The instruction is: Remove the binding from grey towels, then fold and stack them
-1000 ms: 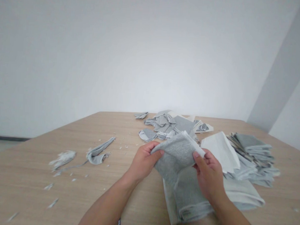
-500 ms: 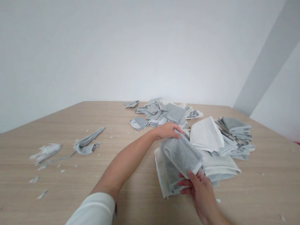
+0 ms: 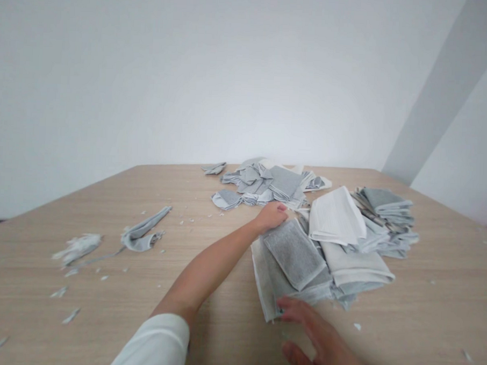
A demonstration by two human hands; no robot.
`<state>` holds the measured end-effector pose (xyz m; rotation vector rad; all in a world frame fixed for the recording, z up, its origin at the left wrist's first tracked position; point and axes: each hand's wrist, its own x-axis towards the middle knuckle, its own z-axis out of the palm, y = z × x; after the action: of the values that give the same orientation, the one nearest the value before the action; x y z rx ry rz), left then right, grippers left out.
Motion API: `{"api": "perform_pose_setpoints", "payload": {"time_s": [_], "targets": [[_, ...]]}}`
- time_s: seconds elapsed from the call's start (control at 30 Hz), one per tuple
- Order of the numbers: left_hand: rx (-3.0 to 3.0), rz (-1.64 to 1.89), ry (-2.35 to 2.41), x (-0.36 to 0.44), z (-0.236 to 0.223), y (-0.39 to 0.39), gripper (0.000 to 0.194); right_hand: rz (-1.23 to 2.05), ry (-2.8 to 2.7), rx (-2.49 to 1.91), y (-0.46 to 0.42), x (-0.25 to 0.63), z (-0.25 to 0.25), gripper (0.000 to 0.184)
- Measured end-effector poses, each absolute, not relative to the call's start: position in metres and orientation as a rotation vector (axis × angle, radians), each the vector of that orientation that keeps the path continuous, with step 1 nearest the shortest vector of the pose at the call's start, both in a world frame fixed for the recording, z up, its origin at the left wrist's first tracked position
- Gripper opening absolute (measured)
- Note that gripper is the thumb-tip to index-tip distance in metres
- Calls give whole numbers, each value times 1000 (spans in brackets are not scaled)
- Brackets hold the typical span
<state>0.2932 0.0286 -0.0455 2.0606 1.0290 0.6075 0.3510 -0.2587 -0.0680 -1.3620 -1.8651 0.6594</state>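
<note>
A small folded grey cloth [image 3: 295, 252] lies flat on a larger grey cloth with a pale edge [image 3: 259, 280]. At its far left corner, my left hand [image 3: 272, 215] is closed, its fingers curled in; whatever may be inside them is hidden. My right hand [image 3: 313, 331] is over the near edge of the larger cloth, slightly blurred, with fingers and thumb apart and nothing between them. Just right of the small grey cloth sit a folded white cloth [image 3: 334, 216] and a folded cream cloth [image 3: 361, 268].
Behind my left hand spreads a loose heap of grey cloth pieces [image 3: 263, 180]. Stacked grey cloths [image 3: 391, 210] stand at the right. To the left lie a crumpled grey strip [image 3: 142, 237], a frayed white tuft [image 3: 79, 248] and several small scraps.
The small grey cloth, lifted between both hands before, now lies flat. My right hand has let go of it and drawn back toward me; my left hand has curled closed at the corner.
</note>
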Motion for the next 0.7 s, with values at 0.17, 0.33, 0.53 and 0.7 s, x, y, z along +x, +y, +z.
{"api": "perform_pose_setpoints", "payload": {"time_s": [0.17,0.33,0.53,0.7], "targets": [[1790,710,901,301,-56,23,28,-228,-2021,-1460,-164,380,-56,40],[1605,892,1064,292,-60,42,33,-302,-2135,-1614,-99,394,-96,59],[1743,959,1411,227,-59,96,29,-527,-2116,-1538,-100,393,-126,47],[1736,938,1835,156,-53,142,27,-815,-2207,-1177,-108,394,-124,29]]}}
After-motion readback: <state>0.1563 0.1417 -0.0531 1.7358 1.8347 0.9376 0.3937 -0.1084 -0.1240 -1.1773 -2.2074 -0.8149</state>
